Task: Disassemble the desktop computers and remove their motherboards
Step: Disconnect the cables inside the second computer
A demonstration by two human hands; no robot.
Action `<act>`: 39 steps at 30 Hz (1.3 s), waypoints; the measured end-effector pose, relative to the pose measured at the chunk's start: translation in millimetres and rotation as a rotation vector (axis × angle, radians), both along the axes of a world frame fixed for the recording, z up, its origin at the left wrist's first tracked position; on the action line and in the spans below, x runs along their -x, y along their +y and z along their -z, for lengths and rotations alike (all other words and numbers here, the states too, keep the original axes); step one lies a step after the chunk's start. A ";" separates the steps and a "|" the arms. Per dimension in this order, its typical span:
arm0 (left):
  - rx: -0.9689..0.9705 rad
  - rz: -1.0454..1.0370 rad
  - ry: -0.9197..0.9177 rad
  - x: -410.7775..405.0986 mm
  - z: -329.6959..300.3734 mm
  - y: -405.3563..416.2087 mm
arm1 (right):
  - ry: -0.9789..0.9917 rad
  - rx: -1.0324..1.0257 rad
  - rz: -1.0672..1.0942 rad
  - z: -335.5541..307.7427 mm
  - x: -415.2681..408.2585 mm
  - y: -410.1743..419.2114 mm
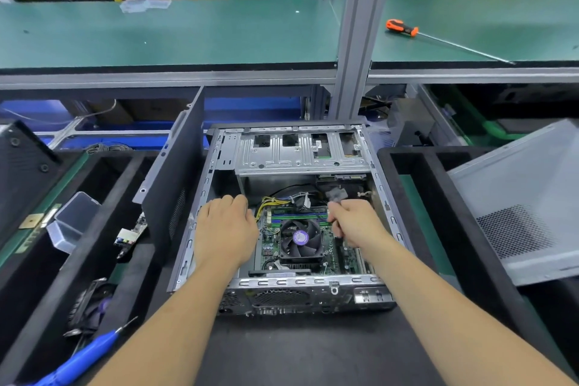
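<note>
At the far left, a clear plastic box (73, 221) and a small circuit board (131, 233) lie in the black foam tray (125, 178), with a loose fan (91, 307) nearer the camera and a blue screwdriver (91, 354) at the bottom edge, which suggests some parts are already out and sorted. Next comes a dark side panel (175, 172), off and standing against the left side of the open computer case (300, 283), which lies on the dark worktop (297, 351). The left hand (225, 229) rests inside the case at its left, fingers loosely curled downward; whether it holds anything I cannot tell. The motherboard (341, 254) is still seated in the case floor, its cooler fan (300, 240) still mounted, and the yellow-and-black cable bundle (282, 200) still runs to it. The right hand (354, 222) is curled with fingers pinched near the memory slots, apparently on a cable or connector, though the thing itself is too small to name. At right, a silver perforated panel (526, 207) leans loose, and an orange screwdriver (402, 27) lies on the green bench (188, 31) behind. By my judgement the job is in its middle: cover off, cables being freed, cooler and board yet to come out.
</note>
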State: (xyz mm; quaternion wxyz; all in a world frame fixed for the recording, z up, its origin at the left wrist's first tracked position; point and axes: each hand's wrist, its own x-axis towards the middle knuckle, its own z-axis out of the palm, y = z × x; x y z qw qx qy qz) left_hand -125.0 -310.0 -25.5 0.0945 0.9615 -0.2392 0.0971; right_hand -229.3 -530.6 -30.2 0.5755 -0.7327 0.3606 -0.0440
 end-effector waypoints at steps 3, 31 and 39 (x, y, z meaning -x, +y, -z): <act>-0.003 -0.007 -0.004 0.8 0.9 0.2 | -0.011 0.104 -0.160 -3.7 6.2 2.4; -0.308 0.618 0.246 -7.6 -1.4 -60.1 | 0.075 0.377 -0.009 1.7 -17.0 -8.4; -0.375 0.662 0.117 1.5 10.6 -60.1 | 0.531 0.491 -0.152 30.0 -25.5 -19.4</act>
